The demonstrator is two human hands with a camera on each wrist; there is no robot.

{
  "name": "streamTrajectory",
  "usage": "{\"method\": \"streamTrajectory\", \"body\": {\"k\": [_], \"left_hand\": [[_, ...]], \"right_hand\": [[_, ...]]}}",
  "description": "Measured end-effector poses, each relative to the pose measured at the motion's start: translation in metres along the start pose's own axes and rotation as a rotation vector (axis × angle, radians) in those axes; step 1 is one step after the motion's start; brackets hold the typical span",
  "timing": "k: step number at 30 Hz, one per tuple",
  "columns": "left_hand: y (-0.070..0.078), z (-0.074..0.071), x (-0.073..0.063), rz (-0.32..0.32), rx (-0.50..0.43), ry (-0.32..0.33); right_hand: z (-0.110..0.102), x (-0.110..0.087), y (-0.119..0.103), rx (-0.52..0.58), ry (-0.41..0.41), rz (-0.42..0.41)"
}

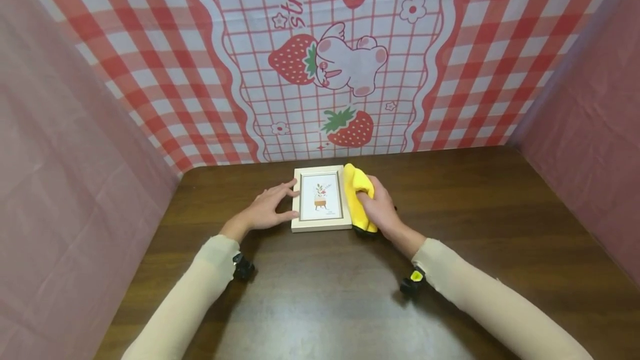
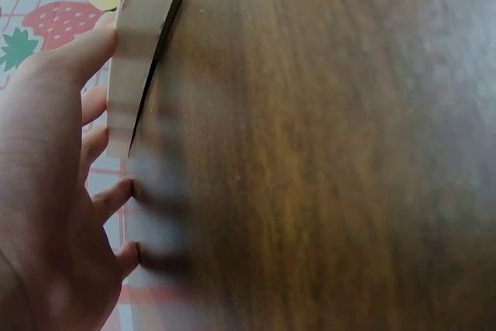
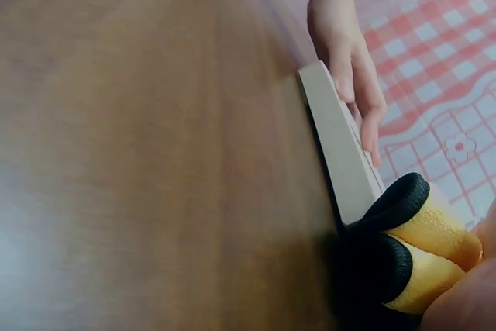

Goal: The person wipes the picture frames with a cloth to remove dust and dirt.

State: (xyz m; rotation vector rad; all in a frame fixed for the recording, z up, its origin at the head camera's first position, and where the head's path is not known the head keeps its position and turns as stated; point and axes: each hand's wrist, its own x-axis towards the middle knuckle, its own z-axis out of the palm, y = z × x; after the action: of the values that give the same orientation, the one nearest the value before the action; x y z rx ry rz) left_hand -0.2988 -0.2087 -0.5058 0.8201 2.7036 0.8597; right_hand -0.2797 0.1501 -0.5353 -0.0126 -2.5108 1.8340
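A cream picture frame (image 1: 297,204) lies face up on the table, showing a small drawing of a plant in a pot on legs. My left hand (image 1: 267,207) rests at its left side, with thumb and fingertips on the border. In the left wrist view, the fingers of my left hand (image 2: 58,137) are spread along the frame's side (image 2: 132,75). My right hand (image 1: 384,207) grips a bunched yellow cloth (image 1: 356,199) against the frame's right edge. Seen from the right wrist, the cloth (image 3: 430,238) is folded over and has black edging, close beside the frame (image 3: 337,145).
The dark wooden table (image 1: 310,293) extends around the frame on all sides. Behind it hangs a red-and-white checked curtain (image 1: 350,65) with strawberries. Pink cloth walls (image 1: 75,154) stand at left and right. Small black devices (image 1: 243,267) are strapped at both wrists.
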Motion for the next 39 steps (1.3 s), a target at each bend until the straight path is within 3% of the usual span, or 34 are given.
{"method": "streamTrajectory", "body": {"k": [4,9,16,29,39], "left_hand": [[0.014,-0.004,-0.004,-0.004,0.001,-0.005],[0.026,-0.010,-0.008,-0.003,0.022,-0.018],[-0.001,0.002,-0.003,0.026,0.027,0.019],[-0.003,-0.001,-0.001,0.019,0.016,0.012],[0.005,-0.003,-0.003,0.032,0.020,0.002]], "right_hand": [[-0.002,-0.004,0.020,0.006,-0.013,-0.032],[0.000,-0.021,0.016,-0.017,-0.008,-0.074],[0.003,-0.029,0.005,-0.035,0.019,-0.070],[0.008,0.011,0.017,-0.048,0.047,-0.051],[0.009,0.036,0.000,-0.124,0.069,-0.047]]}}
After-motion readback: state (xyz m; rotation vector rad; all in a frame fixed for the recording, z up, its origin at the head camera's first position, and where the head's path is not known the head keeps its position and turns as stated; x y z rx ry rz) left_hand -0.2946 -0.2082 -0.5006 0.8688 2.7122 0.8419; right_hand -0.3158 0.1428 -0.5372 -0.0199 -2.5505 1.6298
